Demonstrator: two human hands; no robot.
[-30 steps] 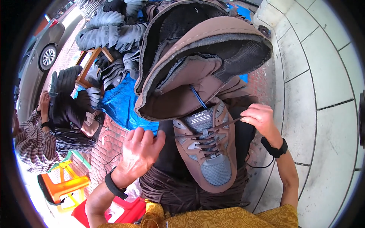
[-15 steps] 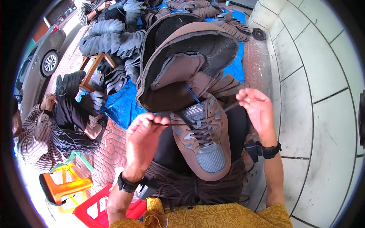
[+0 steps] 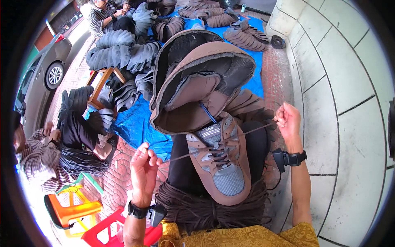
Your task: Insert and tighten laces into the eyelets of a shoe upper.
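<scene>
A brown and grey-blue shoe upper (image 3: 228,181) rests on my lap with its toe toward me. A dark brown shoelace (image 3: 255,129) runs through its upper eyelets and stretches out to both sides. My left hand (image 3: 144,173), left of the upper, has its fingers closed on one end of the lace. Higher up on the right, my right hand (image 3: 289,125) pinches the other end. Lower down, the lace crosses the tongue in several rows. Behind the upper, a stack of nested brown uppers (image 3: 201,82) shows its dark lining, with a blue cord at its near edge.
A thick bundle of dark laces (image 3: 205,206) lies across my lap. Piles of shoe uppers (image 3: 117,53) cover a blue tarp (image 3: 135,123) ahead. Orange (image 3: 78,208) and red stools (image 3: 105,228) stand at lower left. Two people sit at left, and a tiled wall (image 3: 321,103) rises at right.
My hands have moved farther apart, the left one down and outward, the right one slightly outward and down. The lace between them now stretches longer and straighter across the upper.
</scene>
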